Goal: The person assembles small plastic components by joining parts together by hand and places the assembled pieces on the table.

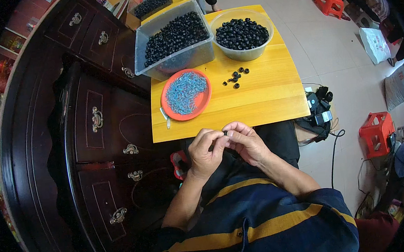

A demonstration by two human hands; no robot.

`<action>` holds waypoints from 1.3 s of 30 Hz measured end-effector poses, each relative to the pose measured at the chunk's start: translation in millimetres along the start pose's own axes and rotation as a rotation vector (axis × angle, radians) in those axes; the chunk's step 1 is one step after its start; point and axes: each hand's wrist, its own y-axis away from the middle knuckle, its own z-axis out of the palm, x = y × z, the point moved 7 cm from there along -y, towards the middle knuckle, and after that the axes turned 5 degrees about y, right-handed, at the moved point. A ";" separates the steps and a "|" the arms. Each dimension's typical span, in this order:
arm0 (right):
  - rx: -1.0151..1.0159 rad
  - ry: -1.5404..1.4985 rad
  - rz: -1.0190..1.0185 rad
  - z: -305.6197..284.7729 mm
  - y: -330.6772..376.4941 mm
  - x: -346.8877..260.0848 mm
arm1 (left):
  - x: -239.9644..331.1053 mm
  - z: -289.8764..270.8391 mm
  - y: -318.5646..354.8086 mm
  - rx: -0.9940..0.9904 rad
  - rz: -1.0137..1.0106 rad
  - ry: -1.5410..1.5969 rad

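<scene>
Cabinetry (113, 127) of dark wood, fitted with ornate metal drawer pulls, takes up the left side. Beside it stands a yellow desk (261, 103), its near edge just in front of the person's lap. On the pale tiled floor (316, 48) to the right are 2 red stools (377, 133), 1 farther off and 1 nearer.

Toward the desk's far end, a rectangular translucent tub (179, 64) holds a mass of small black parts; a round clear bowl (244, 54), just to its right, holds more of them. Nearer the person, a red plate (203, 99) carries a heap of tiny blue and silvery pieces (184, 92).

Both hands meet just off the desk's near edge, above the lap. The left hand (205, 153) has its grip together, thumb and fingers pinching a small black piece (226, 132); the right hand (248, 144) has its grip clamped on that same piece from the other side. The piece itself is mostly hidden by fingertips. Several loose black parts (235, 75) lie scattered on the desk in front of the bowl.
</scene>
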 end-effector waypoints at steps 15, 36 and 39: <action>0.081 -0.030 -0.002 -11.1 -1.9 -1.1 | 2.3 -0.8 -2.5 -0.046 0.057 -0.093; 0.075 0.028 -0.041 -15.7 -2.3 -1.2 | -3.8 -2.1 2.0 -0.044 0.072 -0.093; 0.068 0.067 -0.036 -15.7 -2.2 -3.9 | -2.8 -2.5 0.2 -0.073 0.095 -0.116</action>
